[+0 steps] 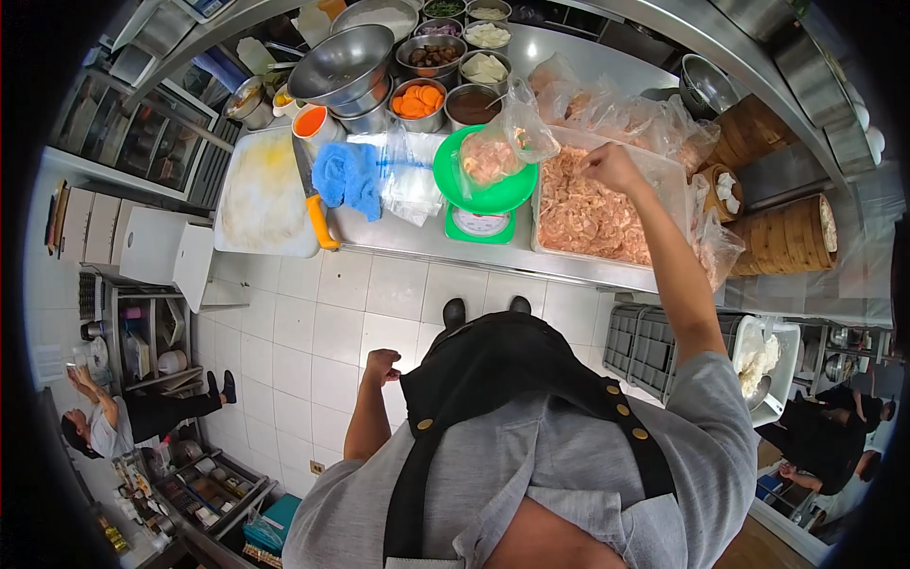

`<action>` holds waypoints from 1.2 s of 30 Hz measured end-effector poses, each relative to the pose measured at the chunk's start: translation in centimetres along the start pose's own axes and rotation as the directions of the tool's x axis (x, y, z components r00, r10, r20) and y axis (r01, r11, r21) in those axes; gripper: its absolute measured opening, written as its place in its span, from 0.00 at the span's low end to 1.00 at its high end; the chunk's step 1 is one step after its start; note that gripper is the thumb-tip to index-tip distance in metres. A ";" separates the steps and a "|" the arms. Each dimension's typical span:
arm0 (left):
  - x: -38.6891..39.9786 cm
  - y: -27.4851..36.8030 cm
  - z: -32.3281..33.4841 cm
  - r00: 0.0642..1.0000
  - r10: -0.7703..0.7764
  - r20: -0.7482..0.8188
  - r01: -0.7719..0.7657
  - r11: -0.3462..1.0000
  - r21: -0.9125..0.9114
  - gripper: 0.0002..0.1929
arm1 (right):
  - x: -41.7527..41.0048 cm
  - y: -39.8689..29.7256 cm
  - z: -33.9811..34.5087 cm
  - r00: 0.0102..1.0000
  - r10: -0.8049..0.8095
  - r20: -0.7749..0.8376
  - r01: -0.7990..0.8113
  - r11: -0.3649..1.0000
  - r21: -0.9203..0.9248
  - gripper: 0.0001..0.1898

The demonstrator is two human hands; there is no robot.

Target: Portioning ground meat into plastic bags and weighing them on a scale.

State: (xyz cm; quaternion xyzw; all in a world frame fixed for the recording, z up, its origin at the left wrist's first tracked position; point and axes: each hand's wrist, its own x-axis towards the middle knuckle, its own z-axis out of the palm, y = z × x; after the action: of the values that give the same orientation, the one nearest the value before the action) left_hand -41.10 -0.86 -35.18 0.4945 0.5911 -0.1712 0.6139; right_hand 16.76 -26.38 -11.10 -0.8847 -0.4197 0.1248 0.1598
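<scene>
My right hand (pixel 613 167) is over the far part of a clear plastic tub (pixel 668 181) of raw sliced meat (pixel 590 213). Its fingers are bent downward, and whether they pinch any meat is hidden. Left of the tub stands a green dial scale (pixel 480 226). On the scale's green pan (pixel 455 195) rests a clear plastic bag of meat (pixel 490 156), its loose top leaning over the tub's corner. My left hand (pixel 384 364) hangs beside my black apron, above the tiled floor, its fingers curled with nothing visible in them.
Flat plastic bags (pixel 412 185), a blue cloth (pixel 347 178), an orange-handled knife (pixel 321 220) and a white cutting board (pixel 263 199) lie leftward. Steel bowls of ingredients, including sliced carrots (pixel 417 102), stand behind. Filled bags (pixel 625 114) and bamboo steamers (pixel 782 235) border the tub. Other people are farther off.
</scene>
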 end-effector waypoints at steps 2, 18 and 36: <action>0.9 -3.5 -1.7 0.976 0.194 0.096 -0.210 0.957 0.198 0.08 | -0.7 -0.5 -2.7 0.998 0.067 -0.019 -0.061 0.967 0.248 0.11; -0.9 2.4 1.4 0.998 0.026 -0.064 -0.029 0.998 -0.059 0.12 | -0.5 -12.1 -8.9 0.977 0.060 -0.204 0.119 0.641 0.759 0.07; -1.7 -2.7 0.9 1.000 0.002 -0.003 -0.002 0.998 0.060 0.06 | -4.0 -1.8 -2.1 0.936 0.005 -0.353 -0.036 0.996 -0.081 0.09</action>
State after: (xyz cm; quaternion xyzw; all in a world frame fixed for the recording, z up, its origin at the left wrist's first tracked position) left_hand -43.21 -3.44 -34.89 0.5135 0.5862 -0.1872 0.5981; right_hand 13.73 -28.82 -8.15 -0.9031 -0.3802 -0.0521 0.1928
